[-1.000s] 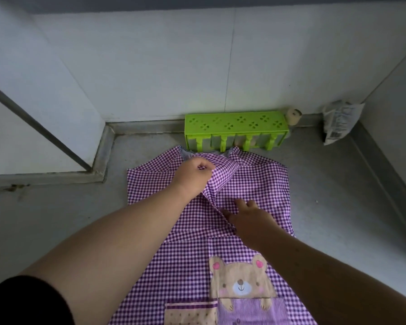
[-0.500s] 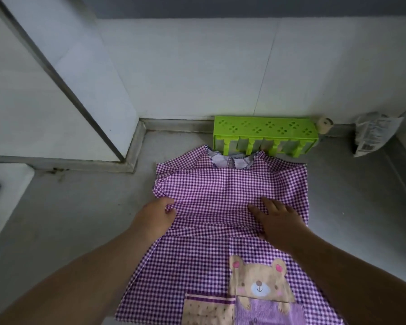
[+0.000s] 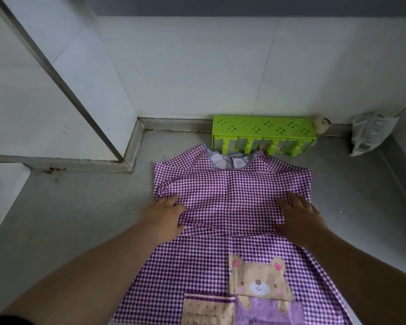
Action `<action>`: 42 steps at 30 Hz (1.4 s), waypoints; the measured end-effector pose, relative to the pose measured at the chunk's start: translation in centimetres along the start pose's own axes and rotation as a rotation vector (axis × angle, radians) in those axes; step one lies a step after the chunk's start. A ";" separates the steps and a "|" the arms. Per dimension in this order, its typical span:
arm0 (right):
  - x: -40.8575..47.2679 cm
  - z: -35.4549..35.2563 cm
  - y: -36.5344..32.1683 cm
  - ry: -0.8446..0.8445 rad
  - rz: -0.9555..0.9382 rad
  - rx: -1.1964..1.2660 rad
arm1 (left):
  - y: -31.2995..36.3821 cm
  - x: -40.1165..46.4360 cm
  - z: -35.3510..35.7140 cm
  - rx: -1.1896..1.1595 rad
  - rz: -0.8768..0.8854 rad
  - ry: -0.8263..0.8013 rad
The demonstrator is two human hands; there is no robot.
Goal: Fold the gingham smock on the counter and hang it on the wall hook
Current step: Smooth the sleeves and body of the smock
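The purple gingham smock [image 3: 230, 198] lies flat on the grey counter [image 3: 80, 219], neck opening toward the wall, with a bear patch [image 3: 258, 280] and pockets on its near part. Its sleeves are folded in, so the upper part is a neat rectangle. My left hand [image 3: 167, 219] rests palm down on the smock's left edge, fingers spread. On the right side my right hand [image 3: 298, 214] presses flat on the cloth, fingers apart. Neither hand grips the fabric. No wall hook is in view.
A green plastic rack [image 3: 263, 134] stands against the white tiled wall just beyond the smock's collar. A small roll [image 3: 322, 124] and a crumpled white packet [image 3: 370, 132] sit in the back right corner. A white ledge [image 3: 2, 191] lies at the left.
A second ago my left hand pinched the cloth near the collar and my right lay at the middle. Both hands have since spread apart and flattened on the smock's two sides; the view has shifted.
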State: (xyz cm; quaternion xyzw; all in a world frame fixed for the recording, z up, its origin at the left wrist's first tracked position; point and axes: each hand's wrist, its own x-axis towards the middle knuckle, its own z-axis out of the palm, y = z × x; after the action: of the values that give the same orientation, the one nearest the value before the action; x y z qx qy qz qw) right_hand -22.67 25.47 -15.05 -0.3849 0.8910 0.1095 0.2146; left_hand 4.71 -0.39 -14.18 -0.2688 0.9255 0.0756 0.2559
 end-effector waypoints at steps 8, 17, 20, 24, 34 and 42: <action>1.1 0.6 3.1 -0.112 -0.039 -0.015 | 0.6 1.3 0.4 0.027 -0.073 -0.111; 1.8 1.0 4.6 -0.123 -0.074 -0.031 | 0.3 1.7 0.7 0.108 0.050 -0.108; 2.6 0.9 5.5 -0.135 -0.074 -0.017 | 0.5 1.9 1.0 0.131 0.095 -0.118; 3.8 0.8 6.7 -0.173 -0.084 -0.015 | 0.8 2.6 1.3 0.174 0.118 -0.132; 2.5 -1.2 1.4 0.051 -0.149 -0.145 | 1.7 2.8 0.2 0.344 0.309 0.061; 2.1 1.6 -3.3 0.030 -0.364 0.000 | 2.6 3.3 0.4 0.254 0.096 -0.138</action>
State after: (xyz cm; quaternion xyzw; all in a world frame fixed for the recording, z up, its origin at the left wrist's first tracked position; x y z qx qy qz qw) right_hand -21.10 22.47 -17.59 -0.5412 0.8098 0.0629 0.2174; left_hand 1.15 0.44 -16.23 -0.1838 0.9196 -0.0118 0.3470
